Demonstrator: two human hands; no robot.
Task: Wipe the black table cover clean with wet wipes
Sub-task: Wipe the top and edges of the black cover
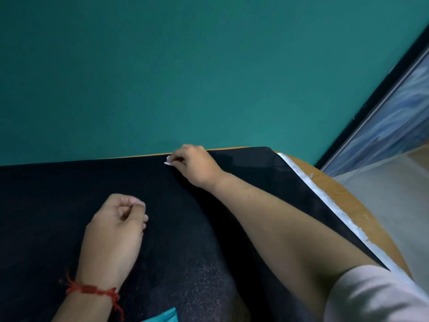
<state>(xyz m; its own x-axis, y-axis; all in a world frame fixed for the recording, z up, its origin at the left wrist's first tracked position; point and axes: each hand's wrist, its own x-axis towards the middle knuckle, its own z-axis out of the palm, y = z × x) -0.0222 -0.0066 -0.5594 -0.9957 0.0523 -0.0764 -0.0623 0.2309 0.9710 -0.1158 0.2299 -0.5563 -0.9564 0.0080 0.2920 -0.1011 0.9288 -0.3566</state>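
Head view: my right hand (197, 166) is out at the far edge of the black table cover (69, 194), fingers curled, pinching a small white wet wipe (167, 162) that pokes out past my fingertips. My left hand (116, 226) rests mid-cover, curled into a fist, holding nothing.

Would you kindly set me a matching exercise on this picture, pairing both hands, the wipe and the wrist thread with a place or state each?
1. right hand
2. left hand
3. wet wipe
4. red thread

A. tied round the left wrist
B. curled, holding nothing, over the near part of the black table cover
C. white, pinched at the fingertips
D. stretched out to the cover's far edge

Pairs: 1-D, 2-B, 3-C, 4-A
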